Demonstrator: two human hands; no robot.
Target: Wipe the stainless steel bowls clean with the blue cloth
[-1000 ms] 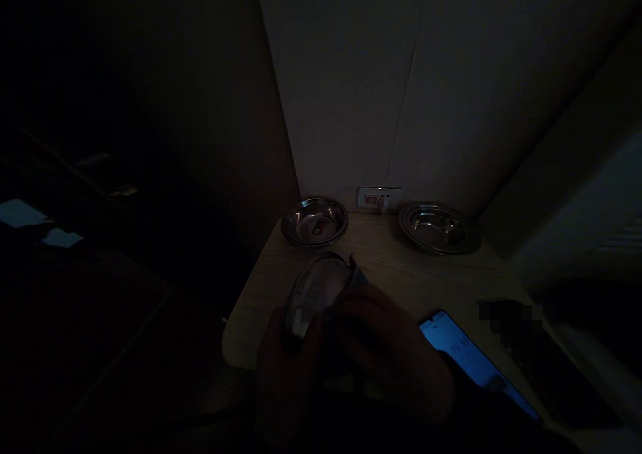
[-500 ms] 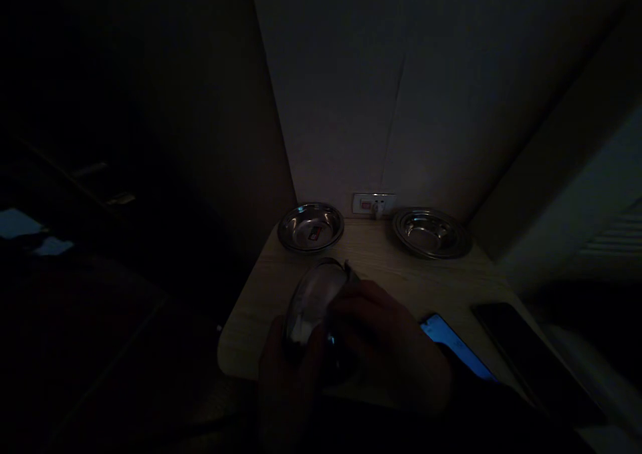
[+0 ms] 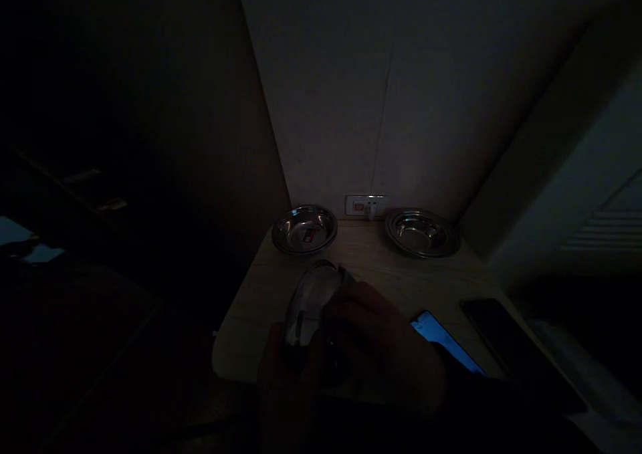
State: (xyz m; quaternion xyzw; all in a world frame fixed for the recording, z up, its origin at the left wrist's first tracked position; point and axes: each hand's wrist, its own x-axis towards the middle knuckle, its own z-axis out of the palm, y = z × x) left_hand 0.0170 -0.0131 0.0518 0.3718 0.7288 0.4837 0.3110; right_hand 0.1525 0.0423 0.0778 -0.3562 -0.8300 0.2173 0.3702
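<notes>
The view is very dark. A shiny steel bowl (image 3: 311, 300) is tilted up above the near part of the table, its hollow side turned toward the right. My left hand (image 3: 288, 367) grips its lower left rim, thumb inside and fingers behind. Against the bowl's right side, my right hand (image 3: 374, 330) is closed with its fingers curled. A thin, greyish cloth-like piece (image 3: 344, 275) sticks up past those fingers at the rim; the rest of it is hidden by the hand.
At the back left of the wooden table (image 3: 241, 337) stand nested steel bowls (image 3: 305, 232); further steel dishes (image 3: 421, 233) are stacked at the back right. A lit phone (image 3: 446, 342) and a dark flat slab (image 3: 516, 350) lie to the right. The wall has a socket (image 3: 366, 206).
The camera view has shifted slightly, so the table and dishes appear a little further left. Both hands keep their hold; the right hand has moved slightly against the bowl.
</notes>
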